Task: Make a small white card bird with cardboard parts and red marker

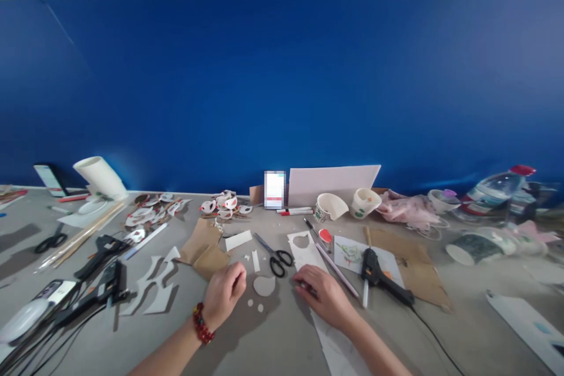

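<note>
My left hand (224, 295), with a red beaded bracelet (203, 324) at its wrist, rests on the table as a loose fist; nothing shows in it. My right hand (325, 296) lies with curled fingers around a small dark, reddish thing (307, 288), mostly hidden. Between the hands are a rounded grey-white cutout (264, 286) and two small white discs (260, 308). Black-handled scissors (278, 261) lie just beyond, beside a narrow white strip (255, 261). Under and beside my right hand is a white sheet (307, 249) with a round hole cut in it.
Glue guns lie on both sides, one on the right (374, 270), others left (106, 288). Brown cardboard (200, 241), curved white cutouts (158, 282) and painted bird-like pieces (224, 204) spread leftward. Paper cups (330, 207), a phone (274, 190) and a white board (330, 184) stand along the blue wall.
</note>
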Tool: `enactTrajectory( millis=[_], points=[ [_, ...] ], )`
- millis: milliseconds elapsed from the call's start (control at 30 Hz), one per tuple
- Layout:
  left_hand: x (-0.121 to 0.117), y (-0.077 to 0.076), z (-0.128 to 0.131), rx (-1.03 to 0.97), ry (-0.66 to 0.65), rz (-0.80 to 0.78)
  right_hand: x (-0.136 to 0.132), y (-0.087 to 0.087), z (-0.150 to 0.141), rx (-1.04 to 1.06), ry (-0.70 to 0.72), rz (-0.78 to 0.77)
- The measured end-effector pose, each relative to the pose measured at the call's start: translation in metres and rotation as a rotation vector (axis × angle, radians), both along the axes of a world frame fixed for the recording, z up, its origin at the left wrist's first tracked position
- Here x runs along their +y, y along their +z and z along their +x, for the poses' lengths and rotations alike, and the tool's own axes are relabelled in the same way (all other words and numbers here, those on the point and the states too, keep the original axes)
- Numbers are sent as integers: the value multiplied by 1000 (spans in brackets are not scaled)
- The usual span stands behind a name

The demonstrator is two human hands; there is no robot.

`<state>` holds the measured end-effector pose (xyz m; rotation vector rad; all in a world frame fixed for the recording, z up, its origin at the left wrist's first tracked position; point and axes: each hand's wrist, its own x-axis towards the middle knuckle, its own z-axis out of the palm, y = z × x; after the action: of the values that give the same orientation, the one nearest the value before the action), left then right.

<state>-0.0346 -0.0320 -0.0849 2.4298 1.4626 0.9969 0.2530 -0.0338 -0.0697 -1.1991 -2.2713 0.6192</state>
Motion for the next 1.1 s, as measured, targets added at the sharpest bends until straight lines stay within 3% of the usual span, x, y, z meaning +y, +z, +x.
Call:
enactTrajectory(
  millis=[233,500,833,933,1033,1100],
  points=[
    [-1,10,5,-40,-85,-5,0,0,0,-14,3,3],
    [0,-4,-2,1,16,40,-1,2,-1,-26,-2,8],
    [-1,3,-1,-126,43,-81,-2,16,5,-42,88,-80],
    [1,10,-6,-125,57,-71,-4,22,13,-90,127,-107],
    [12,27,-27,-82,104,-34,-4,29,24,-115,128,-61],
    [22,39,-49,-86,261,-35,-2,34,31,-124,104,-23]
  ],
)
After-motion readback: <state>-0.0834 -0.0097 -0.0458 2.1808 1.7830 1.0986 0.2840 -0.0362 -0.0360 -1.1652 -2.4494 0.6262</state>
